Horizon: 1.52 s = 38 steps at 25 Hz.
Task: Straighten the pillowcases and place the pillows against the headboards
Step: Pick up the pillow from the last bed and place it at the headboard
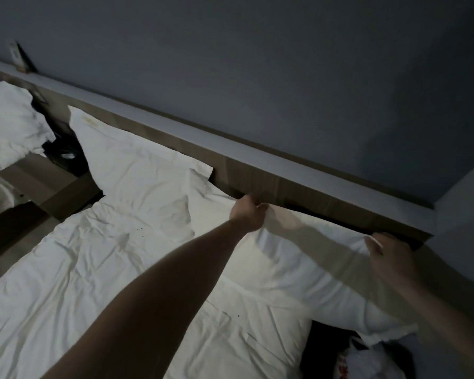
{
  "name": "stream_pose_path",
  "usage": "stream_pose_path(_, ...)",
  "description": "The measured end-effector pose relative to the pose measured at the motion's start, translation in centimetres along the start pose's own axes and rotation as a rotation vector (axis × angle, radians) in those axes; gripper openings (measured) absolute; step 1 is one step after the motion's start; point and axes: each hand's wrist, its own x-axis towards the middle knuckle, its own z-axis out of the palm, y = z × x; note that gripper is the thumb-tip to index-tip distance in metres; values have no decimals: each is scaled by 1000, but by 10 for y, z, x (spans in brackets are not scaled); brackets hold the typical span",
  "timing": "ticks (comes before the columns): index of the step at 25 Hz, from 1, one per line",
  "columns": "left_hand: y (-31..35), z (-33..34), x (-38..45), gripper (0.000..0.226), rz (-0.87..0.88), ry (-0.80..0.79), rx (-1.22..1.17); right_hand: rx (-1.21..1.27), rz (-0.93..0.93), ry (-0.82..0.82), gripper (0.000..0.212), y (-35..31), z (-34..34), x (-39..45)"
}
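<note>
A white pillow [307, 258] lies on the bed at the right, its top edge close to the brown wooden headboard [260, 173]. My left hand [248, 214] pinches the pillow's upper left corner. My right hand [391, 258] grips its upper right corner near the headboard's end. A second white pillow [137, 165] leans against the headboard to the left, with its pillowcase flap spread out at the right. A third pillow [8, 124] sits on the neighbouring bed at the far left.
A rumpled white duvet [93, 269] covers the bed. A brown nightstand [47, 181] with dark items stands between the beds. A small card [19, 57] rests on the headboard ledge. White bags [367, 359] lie in the dark gap at lower right.
</note>
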Motion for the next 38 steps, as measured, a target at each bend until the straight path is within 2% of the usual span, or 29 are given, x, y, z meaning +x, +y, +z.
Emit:
stream_pose_path(5,8,32,11,37,-18,-40,53,-105,49,-47,37,35,21,7)
stream_pose_path(9,18,51,16,38,-3,-32,63,-89,91,-44,22,53,29,5)
stream_pose_path(12,25,50,17,29,44,22,16,-94,15,37,32,44,23,2)
stream_pose_path(15,18,42,17,16,57,141,-41,0,-31,66,21,24,15,-3)
stream_pose_path(18,17,33,24,18,23,194,-140,42,-48,144,14,0,14,-1)
stream_pose_path(22,10,31,44,24,65,2,69,-51,15,30,32,13,34,6)
stream_pose_path(24,8,35,43,26,83,-63,152,-47,52,13,31,21,40,-2)
stream_pose_path(27,9,39,39,27,153,-31,218,-66,-15,24,25,17,44,-14)
stream_pose_path(31,6,37,42,25,201,-10,270,-228,40,23,26,33,40,-20)
stream_pose_path(32,4,37,42,24,204,-2,263,-279,65,21,32,45,38,-27)
stream_pose_path(33,3,37,43,22,210,10,249,-290,77,13,47,56,36,-36)
stream_pose_path(34,2,38,43,21,215,19,235,-264,96,22,60,63,32,-43)
stream_pose_path(35,3,38,43,21,218,23,222,-226,126,49,65,67,26,-47)
stream_pose_path(36,5,39,43,21,217,28,210,-182,171,80,57,67,18,-46)
stream_pose_path(38,9,39,44,21,203,80,173,-88,229,150,29,63,2,-26)
